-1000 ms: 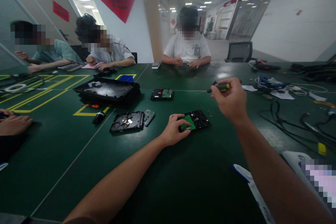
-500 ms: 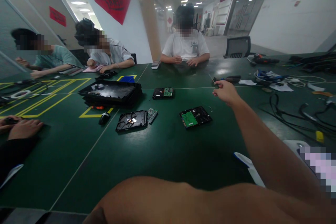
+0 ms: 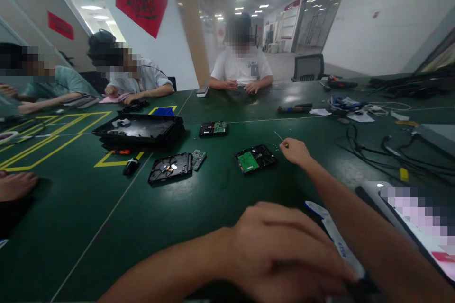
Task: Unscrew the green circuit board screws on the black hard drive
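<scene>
- Head view: the right hand (image 3: 295,151) reaches out over the green surface (image 3: 220,208). Its fingertips are pinched together on a thin rod (image 3: 279,137) that points up and away, a fine grip that suits so slight a thing.
- Just left of that hand lies the hard drive (image 3: 263,154), flat with its green circuit board (image 3: 248,161) upward, seemingly so the board faces the person. Tiny screws (image 3: 275,145) are scattered just beyond the drive and the hand, close at reach.
- The left hand (image 3: 284,251) hangs close to the camera, fingers curled downward. I cannot tell whether it grips anything.
- Farther left lie an opened drive (image 3: 169,169), a loose board (image 3: 198,158) and a black tray (image 3: 140,128). A screwdriver (image 3: 295,109) rests well beyond, and cables (image 3: 391,151) lie to the right.
</scene>
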`<state>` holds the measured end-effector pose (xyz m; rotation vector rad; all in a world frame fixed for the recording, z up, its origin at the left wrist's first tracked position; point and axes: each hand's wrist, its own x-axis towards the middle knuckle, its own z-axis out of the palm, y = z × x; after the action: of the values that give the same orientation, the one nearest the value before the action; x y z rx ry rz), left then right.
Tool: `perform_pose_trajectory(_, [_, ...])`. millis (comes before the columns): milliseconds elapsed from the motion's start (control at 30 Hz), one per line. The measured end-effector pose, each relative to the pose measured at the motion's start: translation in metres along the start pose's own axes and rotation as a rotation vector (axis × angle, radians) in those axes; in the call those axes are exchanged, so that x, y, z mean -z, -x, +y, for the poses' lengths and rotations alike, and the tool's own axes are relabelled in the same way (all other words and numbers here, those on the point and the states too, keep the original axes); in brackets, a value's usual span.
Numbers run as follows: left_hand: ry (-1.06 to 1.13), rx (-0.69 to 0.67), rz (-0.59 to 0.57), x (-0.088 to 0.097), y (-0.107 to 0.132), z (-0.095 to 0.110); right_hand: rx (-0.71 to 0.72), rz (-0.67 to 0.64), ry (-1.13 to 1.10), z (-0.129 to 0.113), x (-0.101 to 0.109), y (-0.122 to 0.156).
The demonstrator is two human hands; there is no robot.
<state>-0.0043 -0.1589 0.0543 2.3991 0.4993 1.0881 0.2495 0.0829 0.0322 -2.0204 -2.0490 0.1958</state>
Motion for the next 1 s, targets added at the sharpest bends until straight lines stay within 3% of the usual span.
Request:
perform_pose_trajectory(33, [0.035,-0.02,0.04,0.012,-0.03,-0.016,0.02,0.032,0.003,-0.001,-0.007,0.008])
perform_pose_trajectory(100, [-0.002,0.079,0.174,0.022,-0.06,-0.047,0.052,0.071,0.009,-0.003,-0.016,0.022])
perform_pose_trajectory(167, [-0.176,0.227,0.324,0.023,-0.057,-0.077,0.09,0.093,0.009,-0.005,-0.019,0.031])
perform_pose_trajectory(267, [-0.36,0.367,0.318,0.022,-0.032,-0.112,0.193,0.113,-0.004,-0.005,-0.016,0.036])
perform_pose_trajectory(433, [-0.465,0.546,0.413,0.029,-0.027,-0.135,0.183,0.043,0.001,-0.008,-0.011,0.035])
perform_pose_trajectory(600, [-0.572,0.642,0.131,0.037,-0.033,-0.152,0.169,0.025,0.023,-0.01,-0.012,0.036])
perform_pose_trajectory(733, [-0.48,0.668,-0.011,0.038,-0.029,-0.165,0.15,0.034,0.031,-0.01,-0.013,0.033])
perform_pose_trajectory(1000, [-0.423,0.621,-0.023,0.041,-0.029,-0.162,0.167,0.032,0.034,-0.012,-0.013,0.028])
